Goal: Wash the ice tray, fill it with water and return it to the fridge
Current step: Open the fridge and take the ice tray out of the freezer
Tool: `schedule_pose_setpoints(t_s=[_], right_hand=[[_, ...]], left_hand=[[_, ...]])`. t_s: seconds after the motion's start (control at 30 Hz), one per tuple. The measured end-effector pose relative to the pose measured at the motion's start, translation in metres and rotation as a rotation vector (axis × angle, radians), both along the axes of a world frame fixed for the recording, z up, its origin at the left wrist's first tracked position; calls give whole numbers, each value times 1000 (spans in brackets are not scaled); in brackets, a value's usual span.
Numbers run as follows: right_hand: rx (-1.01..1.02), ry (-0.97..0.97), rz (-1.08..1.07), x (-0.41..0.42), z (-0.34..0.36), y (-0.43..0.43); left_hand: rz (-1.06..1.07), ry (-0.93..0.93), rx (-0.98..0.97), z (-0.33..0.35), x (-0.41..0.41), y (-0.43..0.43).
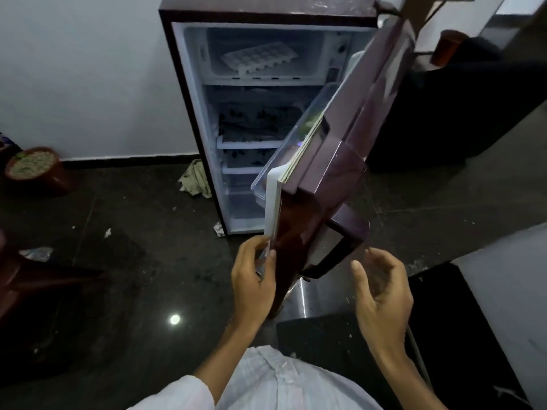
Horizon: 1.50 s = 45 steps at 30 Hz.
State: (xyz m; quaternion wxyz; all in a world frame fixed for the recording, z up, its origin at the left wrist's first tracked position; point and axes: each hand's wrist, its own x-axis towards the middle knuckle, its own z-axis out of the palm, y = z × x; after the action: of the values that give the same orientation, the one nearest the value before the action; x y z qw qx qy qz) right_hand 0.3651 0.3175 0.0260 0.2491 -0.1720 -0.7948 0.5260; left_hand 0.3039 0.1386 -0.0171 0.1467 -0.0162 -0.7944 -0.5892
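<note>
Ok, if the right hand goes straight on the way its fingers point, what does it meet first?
Most likely the dark handle on the fridge door, just beyond the open right hand; depth is unclear.

White ice tray (pixel 259 59) lies flat — top compartment of the open fridge (pixel 189 93).

We have one camera, worn on the head. It looks forward and down from up high. Our left hand (pixel 251 276) and right hand (pixel 381 291) are close below us, the open fridge (pixel 266 93) just ahead, the floor (pixel 133 276) around
</note>
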Motion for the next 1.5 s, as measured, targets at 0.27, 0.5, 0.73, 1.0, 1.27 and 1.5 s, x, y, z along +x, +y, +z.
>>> schedule_pose_setpoints(t_s=[0.27,0.5,0.73,1.0,1.27,1.5], right_hand=[[14,-25,-31,40,-18,16],[-10,-53,-137,53,-26,31],[0,-31,-326,53,-29,59],[82,-99,-471,48,-43,111],[261,-74,-594,52,-55,128],[567,-178,-163,36,-78,87]], left_hand=[[-244,-40,8,-2,23,41],[-454,13,-55,-7,32,81],[-760,-4,-108,-10,34,120],[-926,-28,-285,-18,35,147],[-929,158,-490,-25,23,148],[-749,342,-820,-43,-12,121]])
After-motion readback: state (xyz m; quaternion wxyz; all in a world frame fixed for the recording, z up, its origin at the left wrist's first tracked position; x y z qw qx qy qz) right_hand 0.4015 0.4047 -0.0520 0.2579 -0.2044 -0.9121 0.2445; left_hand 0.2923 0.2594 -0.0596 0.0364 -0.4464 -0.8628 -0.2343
